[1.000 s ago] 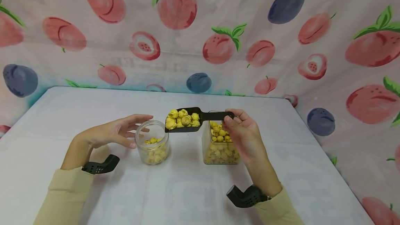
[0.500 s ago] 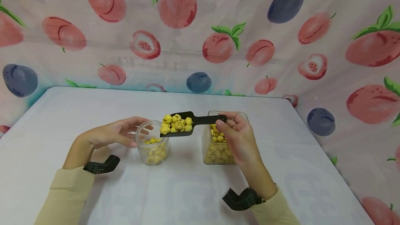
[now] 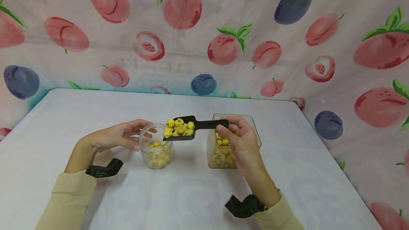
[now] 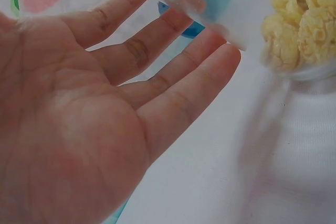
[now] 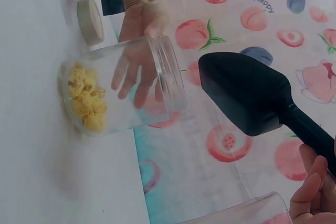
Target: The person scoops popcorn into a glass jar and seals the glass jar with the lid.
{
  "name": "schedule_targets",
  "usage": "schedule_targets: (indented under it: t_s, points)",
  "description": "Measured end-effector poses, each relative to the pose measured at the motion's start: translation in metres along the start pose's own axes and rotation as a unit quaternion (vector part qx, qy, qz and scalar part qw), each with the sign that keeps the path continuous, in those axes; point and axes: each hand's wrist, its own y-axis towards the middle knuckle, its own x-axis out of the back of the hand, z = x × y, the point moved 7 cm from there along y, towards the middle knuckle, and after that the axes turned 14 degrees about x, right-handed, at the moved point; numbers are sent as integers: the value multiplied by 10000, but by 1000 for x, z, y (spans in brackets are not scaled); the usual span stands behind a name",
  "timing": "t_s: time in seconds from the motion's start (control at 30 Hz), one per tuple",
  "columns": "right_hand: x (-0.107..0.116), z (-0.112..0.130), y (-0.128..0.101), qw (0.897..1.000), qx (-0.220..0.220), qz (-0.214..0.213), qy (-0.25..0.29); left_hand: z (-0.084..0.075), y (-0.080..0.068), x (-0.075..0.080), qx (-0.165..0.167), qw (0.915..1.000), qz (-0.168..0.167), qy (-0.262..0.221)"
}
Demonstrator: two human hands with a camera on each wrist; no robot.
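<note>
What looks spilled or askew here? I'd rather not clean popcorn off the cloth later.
Nothing stands out. The popcorn sits heaped in the black scoop over the round jar; both jars stand upright and no pieces show on the tablecloth.

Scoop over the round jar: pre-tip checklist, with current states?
1. Scoop loaded with popcorn and roughly level: ok.
2. Right hand grip on the scoop handle, fingers curled round its end: ok.
3. Scoop lip over the round jar mouth: cannot tell; the head view puts it at the jar's right rim, depth is unclear.
4. Jar mouth open, no lid on it: ok. A lid lies apart on the table.
5. Left hand steadying the jar: not ok; fingers straight beside it, contact is unclear.
6. Room in the jar: ok, only partly filled.
</note>
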Motion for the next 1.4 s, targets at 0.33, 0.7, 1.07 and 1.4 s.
schedule_targets:
  t_s: [0.33, 0.7, 1.07, 1.4]
  points:
    - [-3, 1, -1, 9983, 56, -85, -570, 0, 0, 3, -99, 9999, 73, -42]
    - [-6, 2, -2, 9966, 85, -68, -813, 0, 0, 5, -111, 9999, 105, -40]
    - [-7, 2, -3, 9964, 125, 0, -843, -1, 0, 5, -172, 9997, 170, -46]
    - [-6, 0, -3, 9965, 157, 14, -819, 0, 0, 4, -150, 9998, 127, -28]
